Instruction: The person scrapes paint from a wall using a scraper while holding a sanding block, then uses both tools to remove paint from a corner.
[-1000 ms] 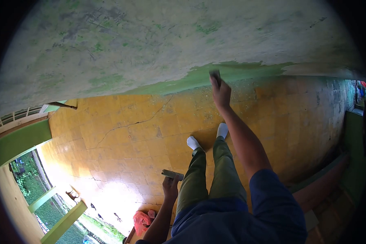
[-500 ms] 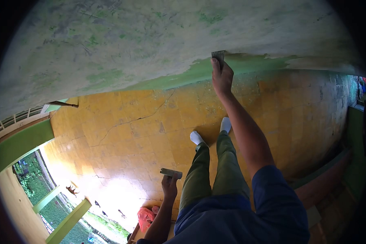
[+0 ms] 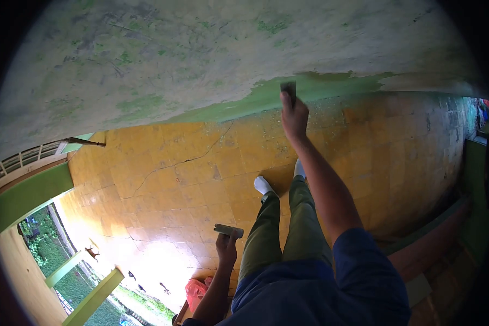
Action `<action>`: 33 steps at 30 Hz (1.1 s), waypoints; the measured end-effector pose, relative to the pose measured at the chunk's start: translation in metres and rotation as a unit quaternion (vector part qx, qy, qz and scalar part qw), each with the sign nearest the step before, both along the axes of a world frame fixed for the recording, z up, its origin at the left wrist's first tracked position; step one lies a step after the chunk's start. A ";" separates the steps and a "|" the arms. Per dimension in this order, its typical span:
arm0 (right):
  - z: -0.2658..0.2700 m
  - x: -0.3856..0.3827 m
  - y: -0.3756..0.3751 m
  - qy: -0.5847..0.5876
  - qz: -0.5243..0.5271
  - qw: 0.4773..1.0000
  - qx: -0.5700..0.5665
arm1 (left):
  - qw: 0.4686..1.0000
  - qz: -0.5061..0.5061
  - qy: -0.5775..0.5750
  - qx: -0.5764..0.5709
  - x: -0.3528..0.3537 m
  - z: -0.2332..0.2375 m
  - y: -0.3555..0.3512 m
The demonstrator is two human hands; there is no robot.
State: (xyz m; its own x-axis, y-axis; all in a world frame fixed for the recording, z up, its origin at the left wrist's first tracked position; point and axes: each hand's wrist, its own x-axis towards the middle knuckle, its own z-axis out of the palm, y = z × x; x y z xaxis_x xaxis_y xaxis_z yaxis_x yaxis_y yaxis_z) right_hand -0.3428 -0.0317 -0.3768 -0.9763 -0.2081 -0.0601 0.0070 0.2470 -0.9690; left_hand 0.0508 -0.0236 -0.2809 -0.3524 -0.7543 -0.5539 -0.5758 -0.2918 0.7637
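My right hand (image 3: 294,117) grips a small flat scraper (image 3: 288,92), its blade upward, in front of the green lower band (image 3: 320,87) of the wall. Whether the blade touches the wall I cannot tell. Above the band the wall surface (image 3: 163,60) is greyish white with green patches. Low and left of my legs, my left hand (image 3: 226,251) is closed on a flat, light-edged tool (image 3: 228,231), held away from the wall.
Yellow floor tiles (image 3: 185,179) with a crack and scattered flakes lie below the wall. A red plastic bag (image 3: 195,293) is near my left forearm. Green posts (image 3: 95,296) and an opening to grass are at lower left; a low ledge (image 3: 429,233) stands right.
My right hand and its scraper have moved slightly down and left in view, away from the green band's upper edge. My left hand keeps its hold in nearly the same place.
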 end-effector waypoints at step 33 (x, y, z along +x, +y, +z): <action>-0.022 -0.014 -0.029 0.010 -0.031 0.999 0.008 | 1.000 -0.023 0.005 -0.002 0.001 -0.004 -0.007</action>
State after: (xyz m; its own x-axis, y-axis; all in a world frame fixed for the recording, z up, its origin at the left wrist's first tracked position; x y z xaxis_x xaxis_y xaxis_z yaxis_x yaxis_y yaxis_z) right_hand -0.3573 -0.0610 -0.3989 -0.9882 -0.1472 -0.0432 0.0030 0.2630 -0.9648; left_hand 0.0514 -0.0303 -0.2847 -0.3919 -0.7392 -0.5476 -0.5801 -0.2635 0.7708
